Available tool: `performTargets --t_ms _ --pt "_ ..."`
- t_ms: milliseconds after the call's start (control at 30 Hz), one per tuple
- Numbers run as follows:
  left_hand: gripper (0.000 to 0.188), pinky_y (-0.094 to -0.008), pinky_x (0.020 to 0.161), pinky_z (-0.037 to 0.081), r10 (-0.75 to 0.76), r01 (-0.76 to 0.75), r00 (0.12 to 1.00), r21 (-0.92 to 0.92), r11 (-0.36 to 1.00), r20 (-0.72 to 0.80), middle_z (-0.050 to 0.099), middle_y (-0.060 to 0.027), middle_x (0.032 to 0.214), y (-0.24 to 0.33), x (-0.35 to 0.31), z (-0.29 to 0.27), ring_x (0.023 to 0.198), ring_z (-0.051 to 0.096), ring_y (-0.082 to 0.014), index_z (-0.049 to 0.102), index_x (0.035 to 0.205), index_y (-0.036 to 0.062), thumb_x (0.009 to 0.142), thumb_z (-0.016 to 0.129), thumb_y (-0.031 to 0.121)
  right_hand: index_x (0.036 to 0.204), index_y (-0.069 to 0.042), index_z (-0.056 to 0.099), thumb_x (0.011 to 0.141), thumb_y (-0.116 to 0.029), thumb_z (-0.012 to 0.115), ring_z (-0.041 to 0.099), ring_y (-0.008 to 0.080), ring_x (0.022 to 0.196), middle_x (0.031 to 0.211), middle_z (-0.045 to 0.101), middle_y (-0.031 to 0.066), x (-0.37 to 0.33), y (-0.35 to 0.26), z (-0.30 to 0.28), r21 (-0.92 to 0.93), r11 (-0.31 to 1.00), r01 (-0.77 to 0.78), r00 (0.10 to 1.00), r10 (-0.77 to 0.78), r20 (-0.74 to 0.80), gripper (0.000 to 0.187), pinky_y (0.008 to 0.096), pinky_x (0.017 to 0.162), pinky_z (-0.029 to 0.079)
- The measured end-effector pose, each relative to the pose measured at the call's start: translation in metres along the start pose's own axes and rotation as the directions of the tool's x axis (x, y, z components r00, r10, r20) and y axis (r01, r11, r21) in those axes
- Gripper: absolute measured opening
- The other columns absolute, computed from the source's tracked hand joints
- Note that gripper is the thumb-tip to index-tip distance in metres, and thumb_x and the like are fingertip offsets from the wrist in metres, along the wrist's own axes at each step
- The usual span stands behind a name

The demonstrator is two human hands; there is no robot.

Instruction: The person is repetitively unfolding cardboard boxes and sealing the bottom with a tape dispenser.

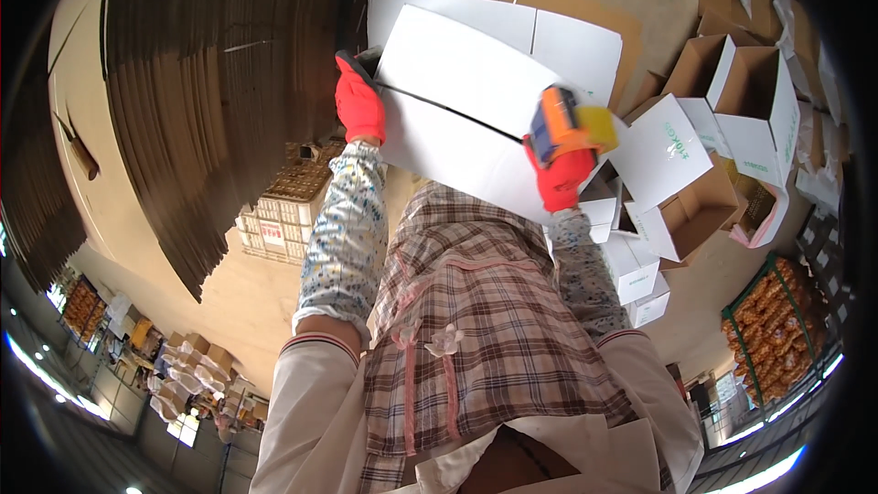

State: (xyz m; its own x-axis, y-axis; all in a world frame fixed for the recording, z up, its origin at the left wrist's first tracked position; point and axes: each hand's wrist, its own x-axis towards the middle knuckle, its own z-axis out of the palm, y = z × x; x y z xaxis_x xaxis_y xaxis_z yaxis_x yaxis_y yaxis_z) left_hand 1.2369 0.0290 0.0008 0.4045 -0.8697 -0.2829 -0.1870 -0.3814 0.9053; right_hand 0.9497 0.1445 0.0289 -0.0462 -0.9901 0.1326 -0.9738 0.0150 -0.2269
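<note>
In the head view, the person is holding a white rectangular cardboard box [457, 119] out in front of the body, its two top flaps folded down so that they are meeting along a dark seam running slantwise across the face. The left hand [358, 102], in a red glove, is gripping the box's left edge, its grip closed around the corner. The right hand [560, 176], also red-gloved, is wrapped tight around an orange and yellow handheld tape dispenser [569, 124], which is touching the box at the right end of the seam. No tape is showing along the seam, so the box seems folded shut but not yet sealed; the taping looks to be only starting. To the right, open white and brown cartons [722, 101] are lying in a loose pile, some with flaps up. On the left, a tall stack of flat brown corrugated sheets [201, 82] is leaning.
</note>
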Motion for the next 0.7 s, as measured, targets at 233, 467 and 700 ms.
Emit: performTargets --t_ms 233,467,700 --pt "0.043 -0.0352 0.095 0.040 -0.026 -0.038 0.987 0.389 0.920 0.159 0.058 -0.0179 0.118 0.006 -0.025 0.014 0.111 0.053 -0.0319 0.054 0.121 0.0019 0.097 0.041 0.034 0.102 -0.002 0.060 0.062 -0.022 0.084 0.061 0.0319 0.084 0.095 0.064 0.0130 0.042 0.032 -0.006 0.306 0.952 -0.019 0.998 0.036 -0.051 0.051 0.0394 0.076 0.048" --pt "0.039 -0.0378 0.089 0.043 0.132 -0.178 0.983 0.514 0.839 0.126 0.059 -0.0188 0.114 -0.012 -0.023 0.011 0.107 0.054 -0.0365 0.054 0.119 0.0039 0.097 0.038 0.031 0.101 -0.003 0.057 0.060 -0.030 0.084 0.058 0.0336 0.084 0.092 0.062 0.0117 0.116 -0.025 -0.018 0.569 0.781 0.257 0.959 -0.277 -0.052 0.056 0.0416 0.074 0.046" --pt "0.030 -0.0338 0.081 0.046 -0.094 0.053 0.992 0.395 0.917 0.086 0.063 -0.0128 0.100 -0.049 -0.018 0.004 0.096 0.060 -0.0277 0.055 0.113 0.0018 0.095 0.043 0.022 0.089 -0.005 0.062 0.070 -0.012 0.064 0.060 0.0305 0.077 0.087 0.063 0.0106 0.137 -0.046 0.033 0.687 0.457 0.565 0.775 -0.579 -0.252 0.020 0.0388 0.070 0.049"
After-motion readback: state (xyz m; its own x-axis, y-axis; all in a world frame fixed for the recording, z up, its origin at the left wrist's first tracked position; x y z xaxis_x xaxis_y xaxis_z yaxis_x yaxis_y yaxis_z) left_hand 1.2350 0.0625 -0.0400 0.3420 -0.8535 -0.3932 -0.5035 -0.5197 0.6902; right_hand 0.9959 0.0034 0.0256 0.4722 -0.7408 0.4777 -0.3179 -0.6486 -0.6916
